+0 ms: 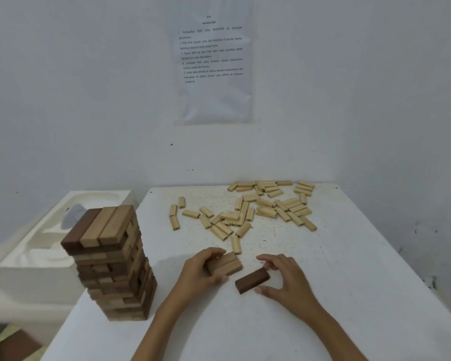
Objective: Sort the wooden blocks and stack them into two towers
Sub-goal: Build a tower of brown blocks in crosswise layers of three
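A tall tower [115, 261] of mixed brown and tan wooden blocks stands at the table's front left. Its top layer has one dark block and two tan ones. Near the table's middle my left hand [197, 272] grips two tan blocks [225, 264] lying side by side on the surface. Just right of them lies a dark brown block [251, 280]; my right hand [284, 278] curls around it, fingertips at its far end and thumb at its near side. A scatter of several small pale blocks [248, 212] covers the far part of the table.
The white table [336, 295] meets the wall at the back. A white foam box [37, 246] sits lower, to the left of the table. A printed sheet [214, 69] is taped to the wall above.
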`<state>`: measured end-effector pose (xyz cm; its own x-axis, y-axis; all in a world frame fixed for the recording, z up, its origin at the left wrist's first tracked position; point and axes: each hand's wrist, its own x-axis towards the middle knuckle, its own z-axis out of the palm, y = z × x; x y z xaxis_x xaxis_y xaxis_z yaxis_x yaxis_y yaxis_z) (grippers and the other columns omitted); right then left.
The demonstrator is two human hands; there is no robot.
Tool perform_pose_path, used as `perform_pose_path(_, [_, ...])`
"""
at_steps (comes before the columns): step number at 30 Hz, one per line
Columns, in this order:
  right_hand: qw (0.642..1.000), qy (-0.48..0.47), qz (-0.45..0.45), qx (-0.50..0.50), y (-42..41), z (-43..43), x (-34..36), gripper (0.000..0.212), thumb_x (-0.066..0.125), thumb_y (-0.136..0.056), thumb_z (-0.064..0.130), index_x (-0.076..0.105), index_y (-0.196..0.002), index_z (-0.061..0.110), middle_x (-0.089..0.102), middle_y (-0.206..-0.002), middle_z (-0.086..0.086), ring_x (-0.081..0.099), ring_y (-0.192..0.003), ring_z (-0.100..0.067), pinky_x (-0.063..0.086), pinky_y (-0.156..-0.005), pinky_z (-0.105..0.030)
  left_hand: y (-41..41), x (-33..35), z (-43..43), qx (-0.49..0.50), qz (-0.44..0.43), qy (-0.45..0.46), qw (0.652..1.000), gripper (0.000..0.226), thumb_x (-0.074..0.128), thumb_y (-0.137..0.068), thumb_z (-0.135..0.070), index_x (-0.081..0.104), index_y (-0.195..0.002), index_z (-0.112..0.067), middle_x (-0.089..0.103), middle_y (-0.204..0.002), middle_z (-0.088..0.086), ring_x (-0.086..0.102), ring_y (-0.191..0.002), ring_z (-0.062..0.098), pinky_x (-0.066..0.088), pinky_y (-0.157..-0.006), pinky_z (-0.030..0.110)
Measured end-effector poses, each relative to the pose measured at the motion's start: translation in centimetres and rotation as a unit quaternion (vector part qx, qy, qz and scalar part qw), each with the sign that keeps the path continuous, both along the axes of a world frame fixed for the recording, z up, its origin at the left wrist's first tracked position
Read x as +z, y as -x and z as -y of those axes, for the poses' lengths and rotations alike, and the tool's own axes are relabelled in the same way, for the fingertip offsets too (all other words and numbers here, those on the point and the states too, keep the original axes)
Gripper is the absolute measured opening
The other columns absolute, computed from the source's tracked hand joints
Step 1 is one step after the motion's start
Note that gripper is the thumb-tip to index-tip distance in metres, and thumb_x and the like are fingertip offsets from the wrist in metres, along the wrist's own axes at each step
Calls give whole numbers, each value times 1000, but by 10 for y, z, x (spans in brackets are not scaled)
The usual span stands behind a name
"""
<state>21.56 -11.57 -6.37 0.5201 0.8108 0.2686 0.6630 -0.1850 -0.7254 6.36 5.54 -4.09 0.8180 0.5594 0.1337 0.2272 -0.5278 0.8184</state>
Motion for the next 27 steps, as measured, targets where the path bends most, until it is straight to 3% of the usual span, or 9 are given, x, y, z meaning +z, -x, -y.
perform_pose_path(4, [999,23,14,-16,8,-5,3,61,60,-54,66,45,-110,49,56,-92,24,47,-91,6,36,-84,-23,-4,2,4,-66,3,54,996,44,75,-75,-5,60,-111,-25,61,-116,-7,55,-108,-3,41,-89,10])
perform_pose_path(7, [997,44,55,-26,19,-11,4,64,48,-55,71,43,-114,48,54,-92,23,47,-90,1,32,-81,-26,-6,3,5,-96,-3,64,993,37,67,-83,-9,58,-117,-22,61,-117,-7,55,-109,0,44,-91,16])
perform_pose_path(10, [992,71,88,-47,27,-11,4,91,38,-53,83,39,-132,37,43,-110,17,42,-106,-7,27,-84,-23,-2,1,13,-55,5,73,996,31,54,-93,-31,49,-123,-36,53,-126,-16,49,-118,2,40,-94,14])
perform_pose_path(13, [981,146,114,-65,30,-9,3,129,2,-37,100,14,-146,32,21,-138,9,19,-129,-12,21,-101,-26,4,2,36,25,38,156,987,42,35,-98,-37,33,-140,-32,35,-138,-18,31,-131,2,24,-101,12])
perform_pose_path(15, [970,194,130,-65,33,-12,5,135,-9,-32,99,6,-148,30,12,-147,5,10,-136,-15,13,-109,-31,3,2,49,39,40,212,976,51,26,-98,-41,22,-147,-28,27,-145,-14,22,-134,2,16,-104,17])
perform_pose_path(18, [967,208,134,-67,34,-21,8,134,-4,-33,99,14,-147,31,18,-147,2,14,-135,-17,12,-109,-32,-3,6,58,39,44,238,970,55,17,-99,-40,9,-150,-22,14,-154,-9,15,-139,3,13,-102,14])
perform_pose_path(22, [969,206,120,-65,34,-23,12,130,11,-36,98,18,-146,29,21,-146,2,16,-134,-17,12,-110,-33,-9,6,55,47,35,228,972,55,13,-99,-40,7,-150,-21,11,-157,-4,13,-143,9,13,-103,15])
perform_pose_path(25, [962,244,109,-55,33,-15,12,145,-8,-24,100,-2,-149,26,3,-153,1,2,-140,-20,3,-114,-39,-5,7,53,44,16,183,982,60,12,-94,-47,3,-149,-24,4,-158,-6,6,-144,8,6,-112,23])
perform_pose_path(27, [953,277,113,-43,33,-10,13,147,-17,-22,98,-10,-148,23,-11,-155,0,-8,-143,-22,-4,-115,-42,2,3,52,48,-50,73,995,76,2,-85,-63,-6,-149,-22,-8,-157,-8,-10,-143,6,-6,-115,32])
